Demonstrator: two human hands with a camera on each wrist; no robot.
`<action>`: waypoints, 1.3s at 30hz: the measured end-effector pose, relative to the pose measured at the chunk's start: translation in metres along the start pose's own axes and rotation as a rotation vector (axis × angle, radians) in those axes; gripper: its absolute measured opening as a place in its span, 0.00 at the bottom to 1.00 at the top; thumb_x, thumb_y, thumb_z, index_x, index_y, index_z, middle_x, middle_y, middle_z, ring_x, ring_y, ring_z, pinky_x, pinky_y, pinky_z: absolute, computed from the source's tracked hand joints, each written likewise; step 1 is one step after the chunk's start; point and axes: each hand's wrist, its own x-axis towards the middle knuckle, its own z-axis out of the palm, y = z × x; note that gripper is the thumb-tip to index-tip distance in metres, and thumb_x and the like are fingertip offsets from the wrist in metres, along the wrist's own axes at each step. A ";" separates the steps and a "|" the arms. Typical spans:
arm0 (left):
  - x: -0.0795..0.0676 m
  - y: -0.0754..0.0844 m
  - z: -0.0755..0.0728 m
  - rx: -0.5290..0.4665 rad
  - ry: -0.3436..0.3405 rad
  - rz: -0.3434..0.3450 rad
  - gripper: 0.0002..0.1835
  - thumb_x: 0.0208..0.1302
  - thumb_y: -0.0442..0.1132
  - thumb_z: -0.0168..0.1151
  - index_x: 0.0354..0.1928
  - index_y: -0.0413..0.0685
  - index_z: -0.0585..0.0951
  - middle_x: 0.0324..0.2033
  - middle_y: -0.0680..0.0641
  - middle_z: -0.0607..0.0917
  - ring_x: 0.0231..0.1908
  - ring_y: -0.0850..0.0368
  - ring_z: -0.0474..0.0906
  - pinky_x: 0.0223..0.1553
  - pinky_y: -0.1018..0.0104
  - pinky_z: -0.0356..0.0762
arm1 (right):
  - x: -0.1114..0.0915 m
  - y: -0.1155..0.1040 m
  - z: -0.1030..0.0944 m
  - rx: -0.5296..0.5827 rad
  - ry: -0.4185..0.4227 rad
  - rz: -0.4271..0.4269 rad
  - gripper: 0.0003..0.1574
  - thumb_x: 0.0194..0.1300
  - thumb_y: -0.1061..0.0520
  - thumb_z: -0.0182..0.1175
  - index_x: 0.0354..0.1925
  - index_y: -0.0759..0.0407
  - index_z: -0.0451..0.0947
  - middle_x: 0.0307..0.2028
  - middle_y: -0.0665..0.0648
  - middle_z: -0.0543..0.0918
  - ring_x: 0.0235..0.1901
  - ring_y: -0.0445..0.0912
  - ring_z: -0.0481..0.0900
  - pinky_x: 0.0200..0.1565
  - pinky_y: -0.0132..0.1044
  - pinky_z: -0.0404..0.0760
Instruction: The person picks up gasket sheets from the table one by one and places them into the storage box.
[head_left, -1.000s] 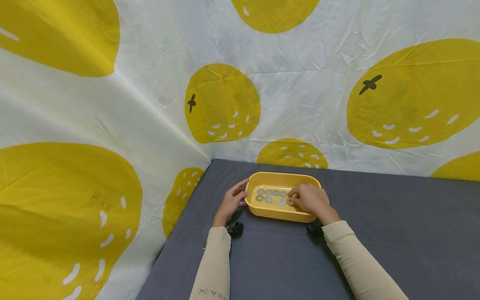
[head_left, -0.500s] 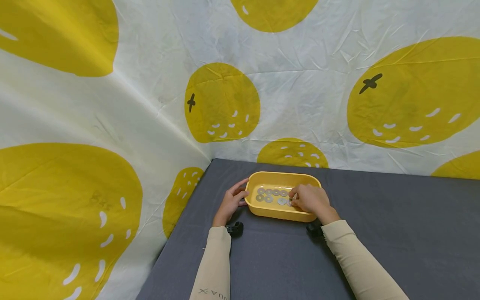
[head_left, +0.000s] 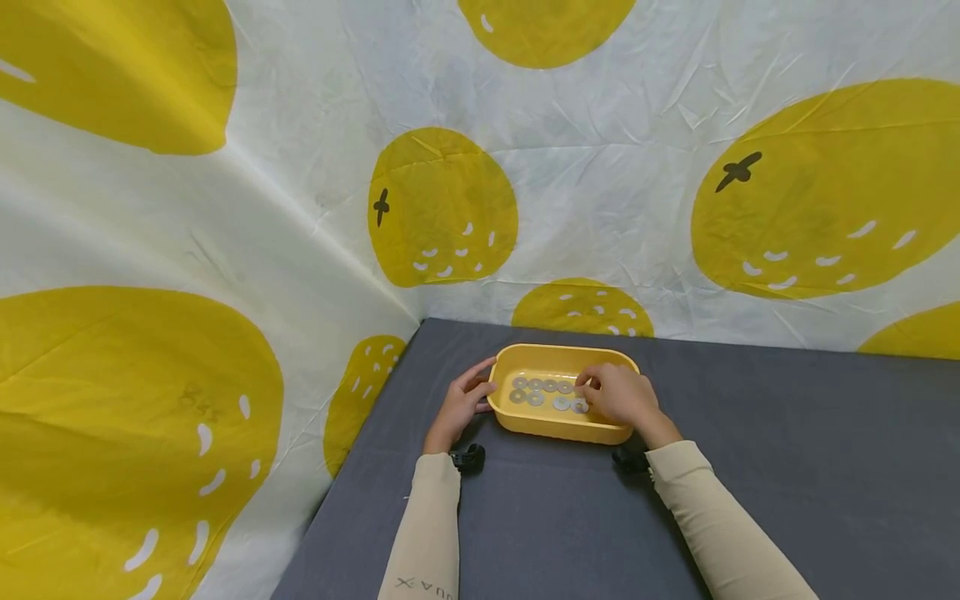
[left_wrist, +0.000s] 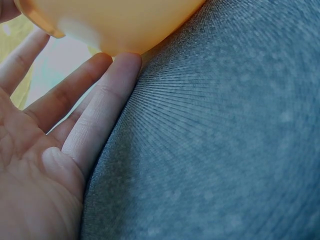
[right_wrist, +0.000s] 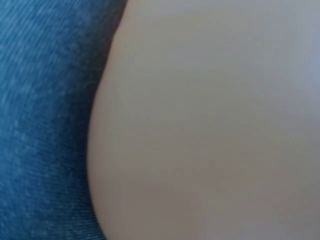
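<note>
A yellow rectangular tub with rounded corners stands on the dark cloth. Several flat grey washers lie in two rows on its floor. My left hand steadies the tub's left end, thumb at the rim. In the left wrist view, nearly straight fingers touch the tub's outer wall. My right hand reaches over the right side, its bent fingers low above the washers, index and thumb apart. I see no washer between them. The right wrist view shows only blurred skin and cloth.
Dark grey cloth covers the table. White fabric with yellow fruit prints hangs behind the table and along its left side. A black wrist strap sits on the left wrist, another on the right.
My right thumb has drawn back from the front-row washer at the right, which now shows more fully. The left hand and the tub have stayed in place.
</note>
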 end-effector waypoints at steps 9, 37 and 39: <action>0.001 -0.003 0.001 0.013 0.005 0.007 0.25 0.74 0.45 0.60 0.70 0.73 0.74 0.63 0.44 0.81 0.58 0.47 0.82 0.51 0.56 0.87 | 0.003 0.009 0.000 0.228 0.051 -0.004 0.14 0.72 0.48 0.63 0.47 0.52 0.88 0.30 0.51 0.86 0.26 0.45 0.77 0.25 0.38 0.70; 0.001 -0.008 -0.019 0.003 0.057 0.043 0.25 0.73 0.47 0.62 0.71 0.60 0.76 0.61 0.39 0.82 0.58 0.41 0.82 0.46 0.57 0.88 | -0.060 0.114 -0.059 0.264 0.186 0.067 0.21 0.78 0.49 0.56 0.58 0.61 0.79 0.50 0.66 0.85 0.47 0.57 0.82 0.41 0.49 0.82; 0.000 -0.005 -0.022 0.042 0.092 0.056 0.23 0.73 0.46 0.62 0.69 0.60 0.78 0.60 0.40 0.83 0.56 0.42 0.83 0.46 0.55 0.88 | -0.068 0.128 -0.064 0.167 0.212 0.064 0.21 0.77 0.51 0.58 0.58 0.63 0.79 0.52 0.69 0.84 0.49 0.62 0.79 0.43 0.56 0.80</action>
